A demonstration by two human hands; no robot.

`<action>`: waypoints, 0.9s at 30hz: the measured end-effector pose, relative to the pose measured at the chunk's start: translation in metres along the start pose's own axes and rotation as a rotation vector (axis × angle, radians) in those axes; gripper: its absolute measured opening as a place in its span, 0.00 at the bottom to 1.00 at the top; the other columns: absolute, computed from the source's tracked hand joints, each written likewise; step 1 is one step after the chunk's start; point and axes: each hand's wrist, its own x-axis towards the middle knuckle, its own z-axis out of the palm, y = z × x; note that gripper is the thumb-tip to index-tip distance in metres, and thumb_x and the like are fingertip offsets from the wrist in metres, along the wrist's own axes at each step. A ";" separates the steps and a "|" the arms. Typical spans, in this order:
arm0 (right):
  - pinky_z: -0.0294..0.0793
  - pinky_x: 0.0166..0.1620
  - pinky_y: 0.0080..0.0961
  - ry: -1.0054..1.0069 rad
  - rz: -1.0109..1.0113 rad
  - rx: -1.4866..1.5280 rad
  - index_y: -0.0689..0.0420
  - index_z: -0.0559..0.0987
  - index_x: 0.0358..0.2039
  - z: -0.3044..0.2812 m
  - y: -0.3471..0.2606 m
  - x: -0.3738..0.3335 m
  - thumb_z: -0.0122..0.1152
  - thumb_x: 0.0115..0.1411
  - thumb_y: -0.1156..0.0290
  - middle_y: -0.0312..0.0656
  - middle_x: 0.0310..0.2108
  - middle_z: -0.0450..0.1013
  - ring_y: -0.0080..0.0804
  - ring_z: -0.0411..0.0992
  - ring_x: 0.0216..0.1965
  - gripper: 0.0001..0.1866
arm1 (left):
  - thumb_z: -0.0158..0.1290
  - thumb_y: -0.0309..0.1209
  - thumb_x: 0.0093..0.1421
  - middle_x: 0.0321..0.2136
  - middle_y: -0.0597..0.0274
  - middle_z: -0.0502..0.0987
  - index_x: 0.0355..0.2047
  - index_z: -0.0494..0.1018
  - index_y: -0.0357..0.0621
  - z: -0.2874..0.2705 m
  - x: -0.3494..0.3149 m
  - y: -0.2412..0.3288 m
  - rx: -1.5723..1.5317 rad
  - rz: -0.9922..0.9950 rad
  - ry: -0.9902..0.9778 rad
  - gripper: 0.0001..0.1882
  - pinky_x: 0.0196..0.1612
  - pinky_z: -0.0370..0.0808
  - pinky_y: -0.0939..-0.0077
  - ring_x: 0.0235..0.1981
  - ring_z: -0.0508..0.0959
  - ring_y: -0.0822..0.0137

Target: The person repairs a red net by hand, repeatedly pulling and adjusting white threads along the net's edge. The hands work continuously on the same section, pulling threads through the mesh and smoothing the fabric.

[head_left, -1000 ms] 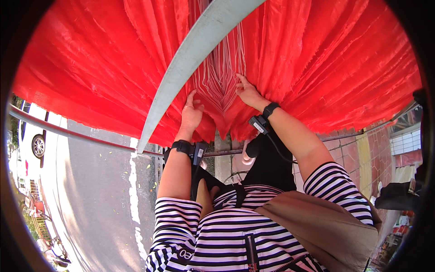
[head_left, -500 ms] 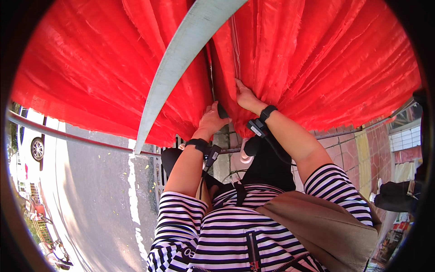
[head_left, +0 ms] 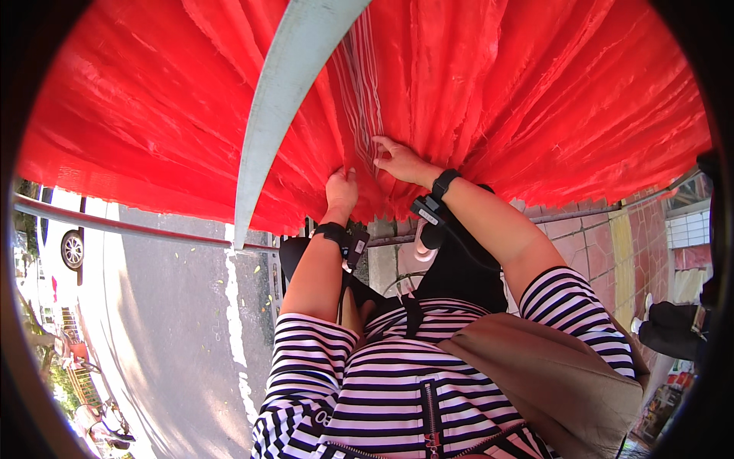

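- Sunny grey road [head_left: 168, 306] lies at left.
- Left hand [head_left: 341, 193] bunches red cloth [head_left: 451, 84] in curled fingers.
- Right hand [head_left: 404, 164] spreads its fingers against the cloth.
- Both arms [head_left: 501, 229] reach forward; the cloth fans out ahead.

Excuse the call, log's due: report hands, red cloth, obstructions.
Left hand curled against red cloth, grip unclear; right hand at pale lines, digits apart. Red cloth in folds. Grey bar passes left of both hands.
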 end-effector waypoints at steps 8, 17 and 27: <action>0.76 0.52 0.39 0.132 0.127 -0.056 0.60 0.76 0.56 -0.001 0.051 0.003 0.63 0.62 0.66 0.57 0.48 0.79 0.47 0.78 0.50 0.22 | 0.51 0.37 0.70 0.37 0.43 0.83 0.49 0.77 0.37 -0.018 -0.011 -0.030 -0.169 -0.149 0.061 0.17 0.44 0.78 0.60 0.37 0.83 0.50; 0.77 0.46 0.40 0.140 0.195 -0.177 0.64 0.83 0.38 -0.002 0.080 -0.018 0.66 0.58 0.59 0.58 0.36 0.80 0.54 0.79 0.40 0.18 | 0.50 0.34 0.72 0.32 0.62 0.81 0.47 0.79 0.38 -0.017 -0.028 -0.017 -0.398 -0.153 0.064 0.13 0.33 0.82 0.74 0.29 0.80 0.71; 0.76 0.52 0.34 0.036 0.148 -0.018 0.62 0.80 0.47 0.044 0.071 -0.028 0.71 0.57 0.55 0.54 0.41 0.80 0.45 0.79 0.46 0.25 | 0.49 0.33 0.72 0.37 0.60 0.81 0.48 0.77 0.36 -0.014 -0.049 0.001 -0.434 -0.194 -0.074 0.13 0.36 0.83 0.73 0.35 0.82 0.68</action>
